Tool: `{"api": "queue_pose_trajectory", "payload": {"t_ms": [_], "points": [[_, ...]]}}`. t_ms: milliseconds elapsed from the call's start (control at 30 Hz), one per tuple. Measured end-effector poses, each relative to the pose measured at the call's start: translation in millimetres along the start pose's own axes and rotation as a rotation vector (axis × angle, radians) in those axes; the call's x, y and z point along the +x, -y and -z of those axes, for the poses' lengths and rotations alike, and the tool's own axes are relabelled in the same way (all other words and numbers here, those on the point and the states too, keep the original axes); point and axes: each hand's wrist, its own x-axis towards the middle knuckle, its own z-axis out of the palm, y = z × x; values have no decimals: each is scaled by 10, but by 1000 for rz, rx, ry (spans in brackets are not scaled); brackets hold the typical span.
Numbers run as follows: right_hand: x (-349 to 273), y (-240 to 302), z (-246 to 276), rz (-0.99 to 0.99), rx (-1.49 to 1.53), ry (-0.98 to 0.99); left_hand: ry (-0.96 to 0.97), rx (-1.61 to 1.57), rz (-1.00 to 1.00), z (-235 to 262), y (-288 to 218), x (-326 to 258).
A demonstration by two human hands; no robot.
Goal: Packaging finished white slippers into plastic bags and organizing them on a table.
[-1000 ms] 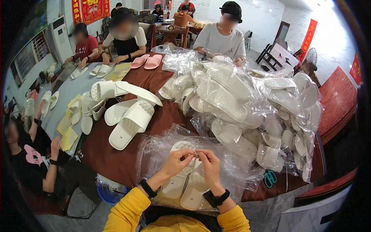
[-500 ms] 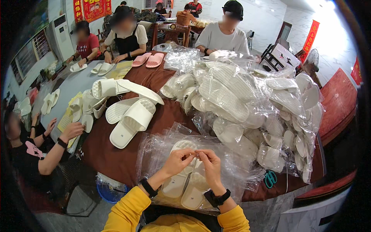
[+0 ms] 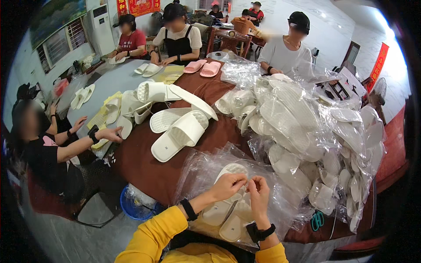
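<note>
Neighbour's hand (image 3: 115,133) moved onto yellow sheets; left hand (image 3: 229,186) and right hand (image 3: 258,190) stayed pinched shut on clear plastic bag (image 3: 206,168) (white foam slippers (image 3: 223,210) inside), best kept pinched evenly.

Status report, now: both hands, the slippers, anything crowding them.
Left hand and right hand pinching the clear bag over the white slippers. Bagged slipper pile close on the right. Scissors nearby.

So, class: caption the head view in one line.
Both hands pinch a clear bag over white slippers beside a bagged pile.
</note>
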Motion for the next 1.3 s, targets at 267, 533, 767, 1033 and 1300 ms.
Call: {"api": "queue_pose_trajectory", "payload": {"t_ms": [267, 533, 767, 1033, 1300], "points": [[28, -5, 15, 17, -62, 31, -46, -6, 4, -56, 28, 48], [-294, 269, 898, -58, -209, 52, -124, -184, 80, -29, 52, 47], [-468, -361, 1220, -143, -163, 19, -243, -358, 36, 590, -499, 294], [-433, -298, 1215, -134, -101, 58, -832, -86, -241, 2485, -904, 681], [-489, -291, 1302, -90, -315, 16, -411, 694, -153, 1846, -421, -53]]}}
